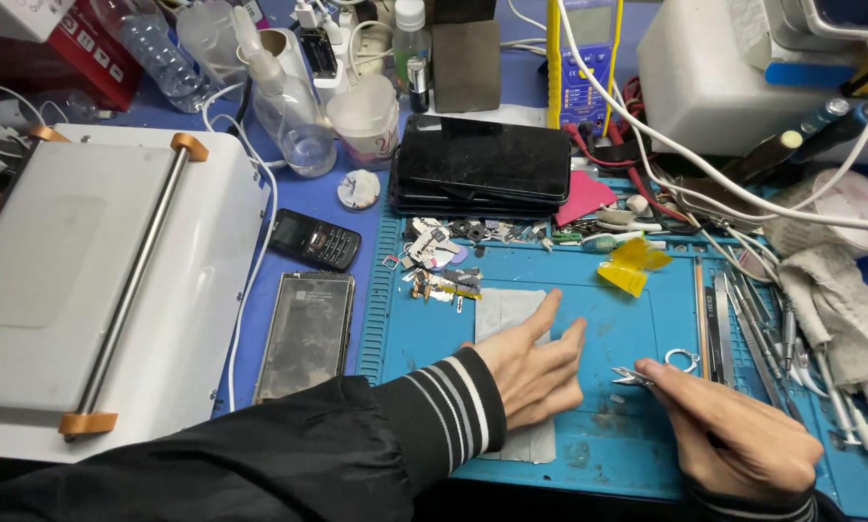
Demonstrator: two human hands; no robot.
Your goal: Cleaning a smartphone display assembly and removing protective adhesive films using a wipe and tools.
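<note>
1. The pale grey rectangular sheet (511, 319) lies flat on the blue silicone work mat (637, 319), near the mat's front-left part, its long side running away from the person.
2. The left hand (530, 372) rests on the sheet with fingers stretched out and spread, pressing it down; it grips nothing.
3. The right hand (738, 435) lies just right of the sheet, its fingertips pinched around small metal scissors (661, 369) whose tips point toward the left hand.
4. A crumpled piece of yellow tape (632, 266) sits farther back on the mat.
5. A cluster of small metal parts and screws (443, 271) lies at the mat's back-left corner.
6. Slim metal tweezers and tools (753, 329) line the mat's right side.
7. A stack of dark phones (482, 164) stands behind the mat.
8. A white machine with orange-capped bar (115, 290) sits well apart, far left.
</note>
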